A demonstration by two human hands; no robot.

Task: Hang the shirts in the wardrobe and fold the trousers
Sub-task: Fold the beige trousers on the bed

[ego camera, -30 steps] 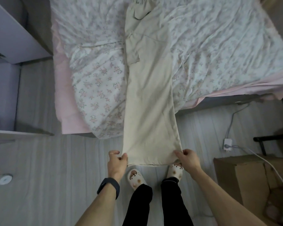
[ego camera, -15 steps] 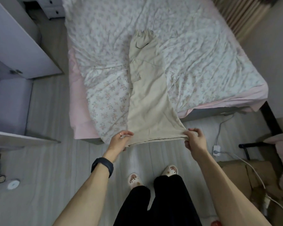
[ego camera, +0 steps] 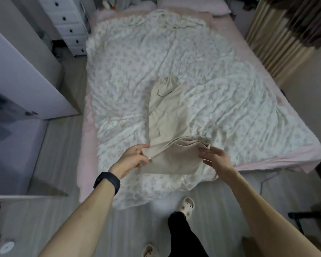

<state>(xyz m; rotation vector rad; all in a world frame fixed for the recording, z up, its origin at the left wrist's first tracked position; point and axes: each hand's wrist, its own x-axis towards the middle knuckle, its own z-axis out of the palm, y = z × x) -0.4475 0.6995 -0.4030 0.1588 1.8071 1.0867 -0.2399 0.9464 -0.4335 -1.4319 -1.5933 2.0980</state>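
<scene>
On my head camera, the beige trousers [ego camera: 167, 115] lie on the bed [ego camera: 230, 101], on its flowered cover, close to the frame centre. Their elastic waistband points to 12 o'clock. The leg ends are on the 6 o'clock side, near the foot edge of the bed, and there the cloth is doubled over itself in loose layers.

The left hand [ego camera: 132, 156] is at 7 o'clock from the trousers' middle. Its thumb and fingers are closed in a pinch on the left corner of the leg ends, and this corner is lifted a little. A dark watch [ego camera: 107, 182] sits on this wrist.

The right hand [ego camera: 216, 157] is at 5 o'clock from the trousers' middle. Its fingers are nearly straight and spread, with their tips against the bunched right edge of the leg ends.

At 12 o'clock, at the head of the bed, lies another pale garment [ego camera: 176, 21]. A white chest of drawers [ego camera: 67, 21] stands at 11 o'clock, the open wardrobe door [ego camera: 26, 80] is at 9 o'clock, and a striped curtain [ego camera: 278, 34] hangs at 2 o'clock. At 6 o'clock one slipper [ego camera: 186, 206] stands on the grey floor
</scene>
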